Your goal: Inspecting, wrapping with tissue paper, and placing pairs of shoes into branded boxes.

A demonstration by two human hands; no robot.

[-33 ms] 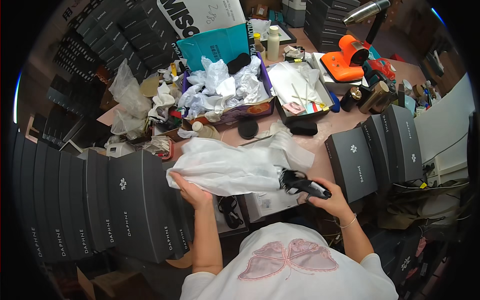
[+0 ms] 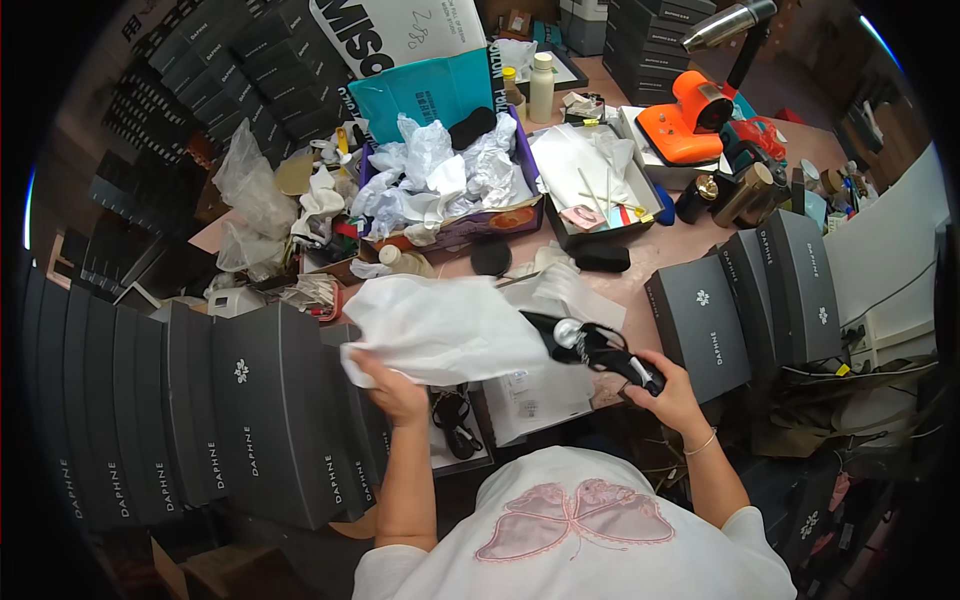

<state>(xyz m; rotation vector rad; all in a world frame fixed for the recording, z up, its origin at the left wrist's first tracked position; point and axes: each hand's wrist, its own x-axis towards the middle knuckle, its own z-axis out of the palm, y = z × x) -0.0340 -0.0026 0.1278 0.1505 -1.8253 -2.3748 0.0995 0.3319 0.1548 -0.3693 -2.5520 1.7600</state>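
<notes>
A black strappy shoe with shiny trim (image 2: 600, 350) is gripped at one end by the right hand (image 2: 664, 396); a thin white sheet (image 2: 440, 332) is pinched in the left hand (image 2: 393, 390). The shoe seems mostly uncovered; whether wrapping or unwrapping is underway cannot be told. A second black shoe (image 2: 455, 424) lies boxed below. Pale lettering and flower emblems are borne by dark grey cardboard boxes (image 2: 702, 335).

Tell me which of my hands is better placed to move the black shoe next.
Probably your right: the right hand grips one end of the black shoe, while the left hand holds the white wrapping.
</notes>
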